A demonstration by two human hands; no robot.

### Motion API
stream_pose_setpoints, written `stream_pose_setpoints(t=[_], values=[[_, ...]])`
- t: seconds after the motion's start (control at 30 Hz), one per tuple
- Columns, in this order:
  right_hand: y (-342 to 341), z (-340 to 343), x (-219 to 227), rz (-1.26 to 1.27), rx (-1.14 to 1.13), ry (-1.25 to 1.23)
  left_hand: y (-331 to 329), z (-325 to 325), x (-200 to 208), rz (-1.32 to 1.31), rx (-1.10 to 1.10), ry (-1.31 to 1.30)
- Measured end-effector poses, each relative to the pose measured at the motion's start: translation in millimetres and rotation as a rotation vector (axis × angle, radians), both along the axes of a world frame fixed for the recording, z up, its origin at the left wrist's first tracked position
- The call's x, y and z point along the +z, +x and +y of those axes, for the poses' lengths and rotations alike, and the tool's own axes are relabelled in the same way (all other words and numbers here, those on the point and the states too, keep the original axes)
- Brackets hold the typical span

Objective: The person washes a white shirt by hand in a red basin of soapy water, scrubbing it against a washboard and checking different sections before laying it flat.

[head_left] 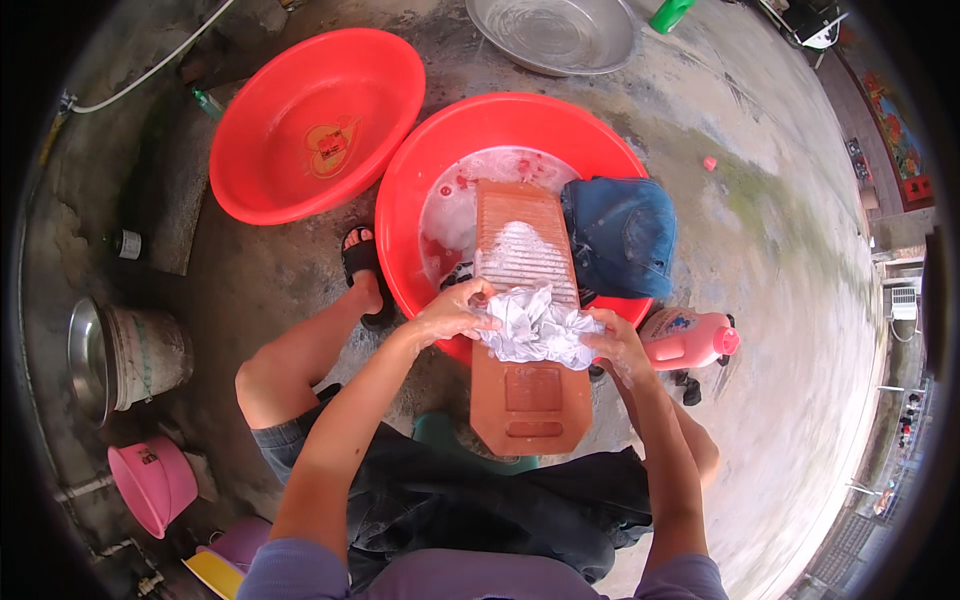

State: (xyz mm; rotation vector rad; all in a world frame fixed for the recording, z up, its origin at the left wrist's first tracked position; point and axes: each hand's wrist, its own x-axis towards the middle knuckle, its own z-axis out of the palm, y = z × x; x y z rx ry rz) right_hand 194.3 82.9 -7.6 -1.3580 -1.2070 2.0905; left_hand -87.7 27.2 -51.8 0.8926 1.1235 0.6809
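A bunched white cloth (537,326) is held between my two hands over the lower part of a brown washboard (530,388). My left hand (455,312) grips its left side and my right hand (617,343) its right side, fingers closed on the fabric. White suds lie on the washboard's ridges above the cloth. The board leans in a red basin (400,190) of foamy water, its lower end sticking out toward me. A wet blue garment (625,236) hangs over the basin's right rim. Part of a dark item shows in the water beside the board.
An empty red basin (290,100) stands at the far left and a metal basin (555,35) at the back. A pink detergent bottle (688,340) lies right of the washbasin. To the left are a bucket (150,355) and a pink pail (155,485). A green stool (437,432) is below me.
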Motion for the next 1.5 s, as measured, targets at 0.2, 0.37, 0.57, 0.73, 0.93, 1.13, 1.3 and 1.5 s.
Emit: stream_pose_setpoints(t=[0.2, 0.37, 0.57, 0.73, 0.93, 1.13, 1.3, 1.5], values=[[13.9, -33.4, 58.0, 0.206, -0.096, 0.302, 1.6, -21.1, 55.1, -0.093, 0.217, 0.213], [9.2, -50.8, 72.0, 0.293, -0.255, 0.456, 7.6, -14.2, 98.2, 0.119, 0.695, 0.393], [15.1, -50.2, 81.2, -0.324, 0.019, 1.081, 62.6, -5.7, 176.4, -0.195, 0.536, 0.425], [-6.8, -44.5, 126.9, 0.069, -0.088, 0.814, 87.9, -3.6, 207.8, -0.19, 0.371, 0.567], [9.1, -10.6, 200.6, 0.545, -0.425, 0.602, 45.8, 7.5, 248.4, -0.196, 0.173, 0.366], [-15.0, -2.5, 252.3, 0.304, -0.219, 0.681, 53.8, 2.6, 285.8, 0.375, -0.001, 0.888], [-14.2, -3.7, 272.4, 0.253, -0.217, 0.773, 75.1, 2.6, 289.8, 0.478, 0.051, 0.943], [3.7, -17.6, 279.9, 0.209, 0.063, 0.713, 70.9, -1.1, 306.4, -0.101, -0.039, 0.694]])
